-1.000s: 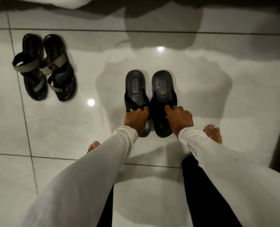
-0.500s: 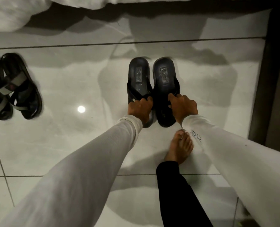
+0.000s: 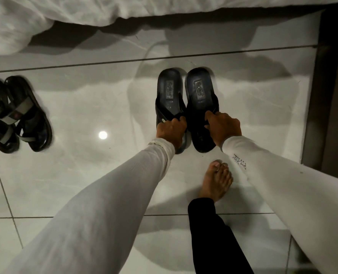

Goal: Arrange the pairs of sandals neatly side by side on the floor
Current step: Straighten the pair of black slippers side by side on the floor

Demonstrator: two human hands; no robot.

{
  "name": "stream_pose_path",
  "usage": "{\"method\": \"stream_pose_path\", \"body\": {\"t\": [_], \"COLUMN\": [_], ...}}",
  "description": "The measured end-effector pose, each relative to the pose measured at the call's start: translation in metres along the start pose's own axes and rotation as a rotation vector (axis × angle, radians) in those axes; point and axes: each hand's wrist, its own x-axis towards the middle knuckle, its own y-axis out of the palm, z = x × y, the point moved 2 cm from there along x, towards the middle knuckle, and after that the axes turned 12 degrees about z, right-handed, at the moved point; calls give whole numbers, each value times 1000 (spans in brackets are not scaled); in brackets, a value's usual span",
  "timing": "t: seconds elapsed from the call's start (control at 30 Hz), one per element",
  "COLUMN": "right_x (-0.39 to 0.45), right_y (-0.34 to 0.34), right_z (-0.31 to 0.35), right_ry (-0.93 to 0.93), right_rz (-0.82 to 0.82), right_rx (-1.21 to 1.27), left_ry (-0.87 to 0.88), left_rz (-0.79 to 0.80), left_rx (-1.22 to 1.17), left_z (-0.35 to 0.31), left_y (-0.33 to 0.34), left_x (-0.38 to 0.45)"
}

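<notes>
Two black slide sandals stand side by side on the glossy tile floor, toes pointing toward me. My left hand (image 3: 171,130) grips the strap of the left slide sandal (image 3: 169,91). My right hand (image 3: 222,127) grips the strap of the right slide sandal (image 3: 199,89). The two soles nearly touch. A second pair, black strappy sandals with grey bands (image 3: 17,113), lies close together at the far left, partly cut off by the frame edge.
White bedding (image 3: 65,14) hangs over the floor along the top. A dark wall or door frame (image 3: 330,86) runs down the right side. My bare foot (image 3: 216,182) rests on the tile just behind the slides.
The view has shifted right and forward, so the strappy pair slid to the left edge. The slide pair has moved toward the bedding with both hands still on the straps. My foot stepped forward.
</notes>
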Motion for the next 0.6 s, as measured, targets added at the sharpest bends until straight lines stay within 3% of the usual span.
{"method": "stream_pose_path", "body": {"t": [0.6], "right_x": [-2], "right_y": [6], "right_z": [-2], "right_ry": [32], "right_rz": [-66], "right_rx": [58], "left_ry": [-31], "left_rz": [19], "left_rx": [-14], "left_z": [-4], "left_y": [2], "left_x": [-6]}}
